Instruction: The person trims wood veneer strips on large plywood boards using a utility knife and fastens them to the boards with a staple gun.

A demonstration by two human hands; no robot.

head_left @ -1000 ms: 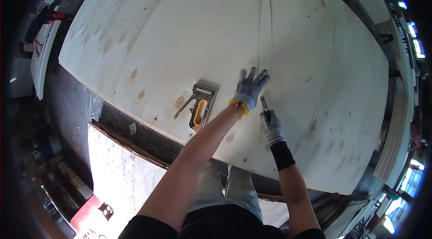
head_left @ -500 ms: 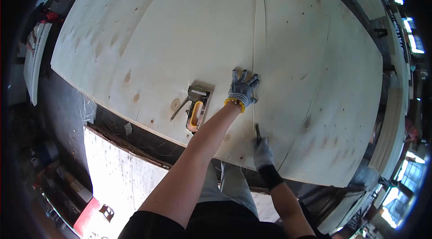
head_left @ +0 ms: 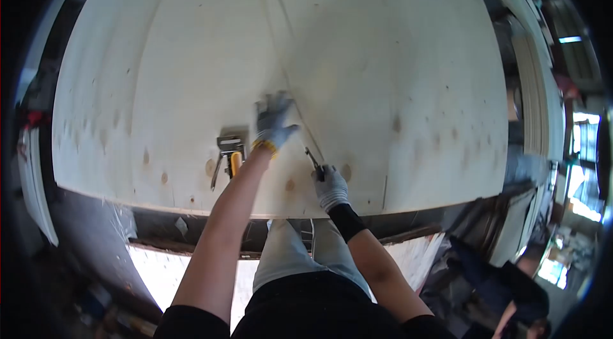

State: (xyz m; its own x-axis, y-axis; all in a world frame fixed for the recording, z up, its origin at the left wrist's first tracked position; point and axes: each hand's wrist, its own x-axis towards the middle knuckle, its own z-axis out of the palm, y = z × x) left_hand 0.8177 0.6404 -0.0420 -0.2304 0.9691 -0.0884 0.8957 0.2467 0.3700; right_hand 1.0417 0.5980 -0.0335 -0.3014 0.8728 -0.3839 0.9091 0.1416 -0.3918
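A large pale wood veneer sheet [head_left: 211,51] lies before me, with a long dark seam running up it. My left hand [head_left: 273,119], in a grey glove with a yellow cuff, is spread just left of the seam, blurred by motion. Closed around a dark-handled knife [head_left: 315,161] is my right hand [head_left: 331,188], in a grey-white glove, low on the sheet; the blade points up and left near the seam's lower end. A staple gun [head_left: 231,155] with a yellow grip rests left of my left forearm, which partly covers it.
Beyond a dark gap below the sheet's near edge is a whitish panel [head_left: 159,275]. Another person [head_left: 511,291] in dark clothing is at the lower right. Stacked boards [head_left: 533,93] stand along the right side, and a pale panel [head_left: 37,185] at the far left.
The view has turned, so the sheet's near edge now lies more level. The seam now slants up and left. My right hand with the knife is nearer the seam's lower end; a person shows at lower right.
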